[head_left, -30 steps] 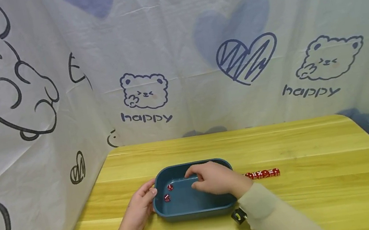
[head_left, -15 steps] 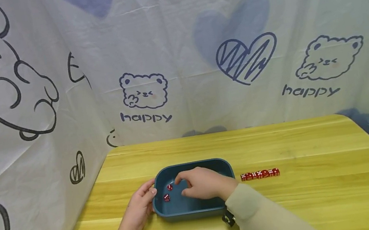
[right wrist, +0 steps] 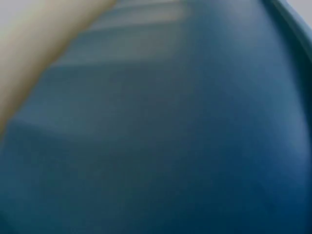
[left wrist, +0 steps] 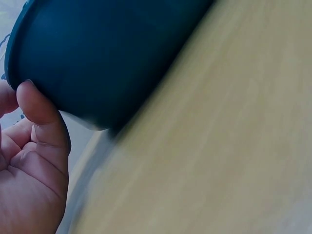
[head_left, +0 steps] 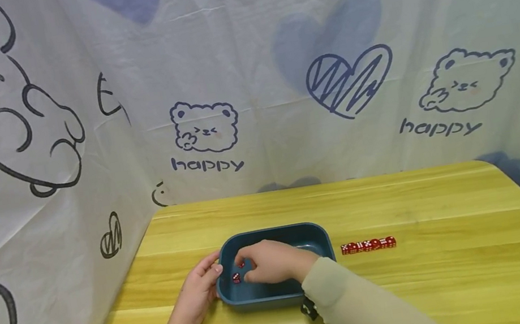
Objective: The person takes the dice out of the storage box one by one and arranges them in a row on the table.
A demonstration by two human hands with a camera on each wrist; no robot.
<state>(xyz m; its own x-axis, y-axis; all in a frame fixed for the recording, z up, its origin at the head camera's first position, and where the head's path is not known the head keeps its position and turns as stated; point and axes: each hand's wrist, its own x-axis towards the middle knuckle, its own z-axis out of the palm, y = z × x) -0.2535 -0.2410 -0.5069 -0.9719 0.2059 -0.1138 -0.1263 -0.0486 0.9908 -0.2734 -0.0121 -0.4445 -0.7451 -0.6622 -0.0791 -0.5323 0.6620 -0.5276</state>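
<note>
Two small red dice with white pips [head_left: 235,272] lie at the left end inside the dark blue oval plastic tub [head_left: 313,231], which sits on the yellow wooden table [head_left: 438,270]. The right hand [head_left: 269,262] reaches into the tub, fingers curled over the dice; whether it pinches one I cannot tell. The left hand [head_left: 198,294] clasps the tub's left wall, steadying it. A row of red dice [head_left: 368,245] lies right of the tub.
</note>
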